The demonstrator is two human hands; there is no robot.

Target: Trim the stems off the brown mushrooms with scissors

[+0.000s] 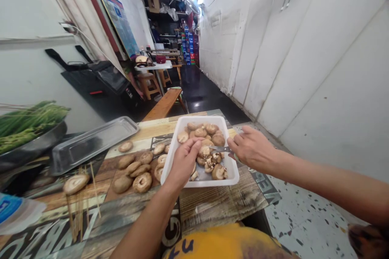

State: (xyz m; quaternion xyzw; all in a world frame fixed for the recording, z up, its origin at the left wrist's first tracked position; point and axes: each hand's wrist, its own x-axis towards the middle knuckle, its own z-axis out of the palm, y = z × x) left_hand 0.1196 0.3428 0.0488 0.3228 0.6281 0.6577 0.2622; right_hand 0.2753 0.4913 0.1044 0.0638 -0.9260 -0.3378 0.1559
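Our left hand [185, 158] reaches over the left rim of a white tray [200, 184], thumb and fingertips drawn together on a pale, brown-flecked mushroom [204, 152]; our right hand [249, 147], at the tray's right side, is closed around the handles of what look like scissors [219, 149], their metal blades pointing left and meeting the held mushroom, or very nearly so; whether the blades are parted we cannot tell; beneath everything we see a wood-patterned table [209, 212], printed with pieces of lettering; at its far left we have a metal bowl [45, 141] heaped with long greens [30, 123]; between that bowl and the white tray a clear tray [95, 145] lies at a slant; the white tray stands nearest us, with whole brown mushrooms [218, 139] crowded at its far end and trimmed stems [208, 166] near the blades; just left of it we find loose mushrooms [142, 183] spread over the table, some caps up and some gills up; farther left, thin wooden sticks [80, 214] lie beside and under one larger mushroom [75, 184].
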